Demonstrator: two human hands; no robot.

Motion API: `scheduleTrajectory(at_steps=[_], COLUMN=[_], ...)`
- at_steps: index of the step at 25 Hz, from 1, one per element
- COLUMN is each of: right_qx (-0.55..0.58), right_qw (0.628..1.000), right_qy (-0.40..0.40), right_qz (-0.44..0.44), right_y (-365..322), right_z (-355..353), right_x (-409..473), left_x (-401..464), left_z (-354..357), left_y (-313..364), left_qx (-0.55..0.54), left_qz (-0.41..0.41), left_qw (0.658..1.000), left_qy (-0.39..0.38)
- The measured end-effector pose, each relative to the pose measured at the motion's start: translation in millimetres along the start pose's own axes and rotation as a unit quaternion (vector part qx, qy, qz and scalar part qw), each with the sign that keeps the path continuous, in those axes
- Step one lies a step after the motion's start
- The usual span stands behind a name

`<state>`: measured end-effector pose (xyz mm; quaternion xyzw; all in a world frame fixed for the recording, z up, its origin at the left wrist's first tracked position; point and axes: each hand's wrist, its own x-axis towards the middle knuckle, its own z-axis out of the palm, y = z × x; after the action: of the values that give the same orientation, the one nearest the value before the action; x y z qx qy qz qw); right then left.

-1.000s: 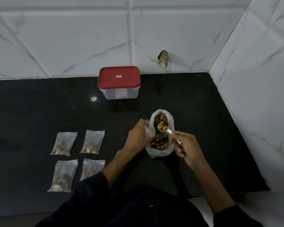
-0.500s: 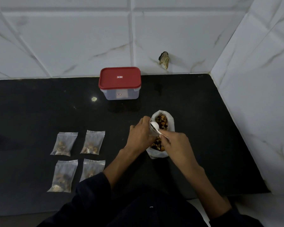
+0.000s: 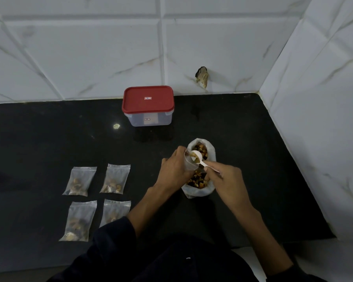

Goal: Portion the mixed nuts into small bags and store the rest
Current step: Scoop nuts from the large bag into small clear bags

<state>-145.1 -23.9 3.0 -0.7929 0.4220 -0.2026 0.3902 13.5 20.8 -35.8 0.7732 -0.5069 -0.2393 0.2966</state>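
- Red is the lid of a clear rectangular container [image 3: 147, 105], which is seen closed at the back of the surface, near the wall and well apart from the hands.
- Four small filled bags [image 3: 98, 197] are laid flat in two rows on the left of the surface, apart from one another; the near right one is partly hidden by a dark sleeve [image 3: 114, 237].
- A large open bag of mixed nuts [image 3: 200, 186] is stood between the two hands, its middle being covered by them.
- A small clear bag [image 3: 189, 162] is gripped by the left hand [image 3: 174, 171], fingers curled round it, and is held open just beside the large bag's rim.
- A white spoon [image 3: 198, 157] is pinched by its handle in the right hand [image 3: 226, 182]; its bowl is tipped at the small bag's mouth, with a few nuts seen there.
- The surface [image 3: 49, 139] is black and glossy, and a small spot of light is reflected on it left of the container.
- White marbled wall tiles [image 3: 80, 53] are seen behind and to the right, forming a corner; a chipped hole [image 3: 202, 76] is visible low in the back wall.
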Motion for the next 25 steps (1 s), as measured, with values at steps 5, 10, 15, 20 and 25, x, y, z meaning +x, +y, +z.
scheduleTrajectory(at_steps=[5, 10, 15, 20, 25], right_qx=[-0.13, -0.099, 0.2, 0.207, 0.053], right_qw=[0.987, 0.986, 0.978, 0.965, 0.99], right_qy=[0.004, 0.055, 0.008, 0.019, -0.025], right_qz=[-0.092, -0.119, 0.057, 0.162, 0.13], right_y=[2, 4, 4, 26, 44], right_z=[7, 6, 2, 7, 15], right_x=[-1, -1, 1, 11, 25], left_x=[-1, -2, -3, -11, -21], left_z=[4, 0, -1, -4, -13], left_y=[5, 4, 4, -7, -16], left_qx=[-0.009, -0.035, -0.049, -0.048, -0.045], left_qz=[0.001, -0.01, -0.023, -0.039, -0.056], left_qw=[1.0, 0.999, 0.999, 0.998, 0.997], left_qy=[0.002, 0.004, -0.002, -0.004, -0.007])
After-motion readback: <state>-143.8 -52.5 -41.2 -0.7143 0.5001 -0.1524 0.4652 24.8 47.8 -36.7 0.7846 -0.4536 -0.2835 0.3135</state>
